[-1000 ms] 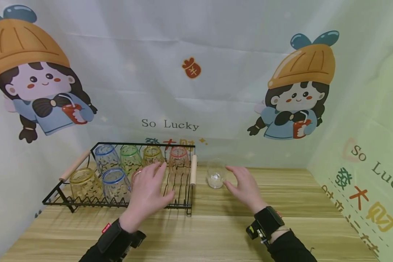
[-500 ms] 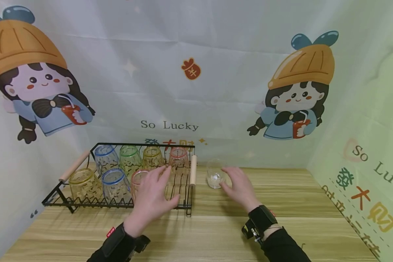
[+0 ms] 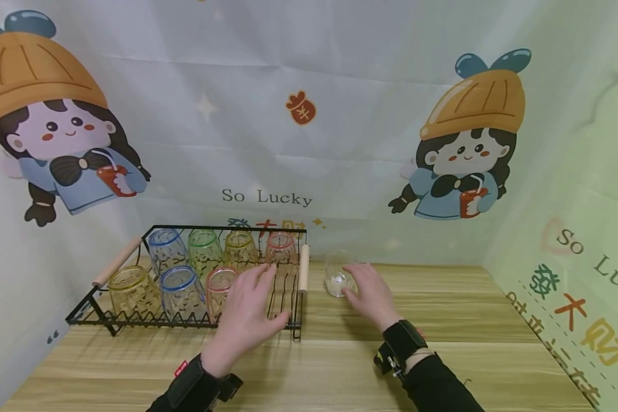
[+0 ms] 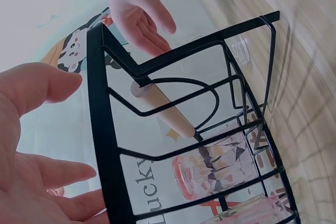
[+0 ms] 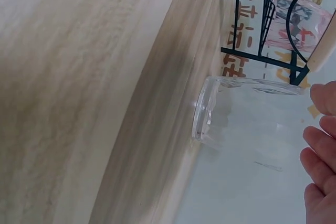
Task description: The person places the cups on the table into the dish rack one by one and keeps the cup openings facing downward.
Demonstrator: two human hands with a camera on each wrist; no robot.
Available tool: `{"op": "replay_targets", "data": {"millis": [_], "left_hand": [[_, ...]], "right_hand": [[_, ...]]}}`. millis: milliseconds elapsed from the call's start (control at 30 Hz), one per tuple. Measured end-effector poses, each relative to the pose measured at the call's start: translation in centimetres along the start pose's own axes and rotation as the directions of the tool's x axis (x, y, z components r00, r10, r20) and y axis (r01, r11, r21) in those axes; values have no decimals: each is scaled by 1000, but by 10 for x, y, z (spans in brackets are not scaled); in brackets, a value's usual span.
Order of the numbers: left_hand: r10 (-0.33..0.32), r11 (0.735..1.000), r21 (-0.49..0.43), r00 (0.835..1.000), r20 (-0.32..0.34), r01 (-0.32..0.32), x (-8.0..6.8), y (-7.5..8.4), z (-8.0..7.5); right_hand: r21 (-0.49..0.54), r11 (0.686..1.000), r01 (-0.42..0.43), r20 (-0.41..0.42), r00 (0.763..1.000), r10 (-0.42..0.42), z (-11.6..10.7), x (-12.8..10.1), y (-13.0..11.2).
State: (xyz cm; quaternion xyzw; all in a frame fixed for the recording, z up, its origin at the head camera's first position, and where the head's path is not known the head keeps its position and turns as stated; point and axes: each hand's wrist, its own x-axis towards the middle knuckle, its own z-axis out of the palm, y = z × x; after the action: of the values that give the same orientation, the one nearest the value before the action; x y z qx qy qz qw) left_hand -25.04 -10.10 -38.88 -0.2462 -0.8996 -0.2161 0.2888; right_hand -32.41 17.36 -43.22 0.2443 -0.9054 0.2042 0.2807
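A clear glass (image 3: 336, 273) stands upright on the wooden table (image 3: 443, 320), just right of a black wire rack (image 3: 134, 317). My right hand (image 3: 352, 281) is at the glass's right side with relaxed fingers (image 5: 320, 145) beside its wall (image 5: 247, 114); no grip shows. Over the rack's bare right part hovers my left hand (image 3: 257, 297), fingers spread and holding nothing. In the left wrist view its palm (image 4: 31, 145) faces the rack's end bars (image 4: 105, 129).
The rack holds several coloured-rim glasses, among them a pink one (image 3: 218, 285) nearest my left hand and a red one (image 3: 280, 249) behind. Wooden handles (image 3: 303, 266) close both rack ends. Printed cloth walls (image 3: 309, 143) enclose the table at the back and sides.
My right hand has moved left, up to the clear glass. My left hand has shifted right and nearer, uncovering the pink-rimmed glass in the front row.
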Motion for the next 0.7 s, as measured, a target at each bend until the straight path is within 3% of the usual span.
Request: {"op": "replay_targets", "data": {"millis": [333, 700], "left_hand": [[-21, 999, -28, 1000, 19, 21, -2, 7, 4], [-26, 995, -99, 1000, 7, 27, 2, 13, 8]], "right_hand": [[-86, 996, 21, 12, 1000, -20, 11, 5, -2], [-142, 989, 41, -47, 998, -49, 21, 10, 0]]}}
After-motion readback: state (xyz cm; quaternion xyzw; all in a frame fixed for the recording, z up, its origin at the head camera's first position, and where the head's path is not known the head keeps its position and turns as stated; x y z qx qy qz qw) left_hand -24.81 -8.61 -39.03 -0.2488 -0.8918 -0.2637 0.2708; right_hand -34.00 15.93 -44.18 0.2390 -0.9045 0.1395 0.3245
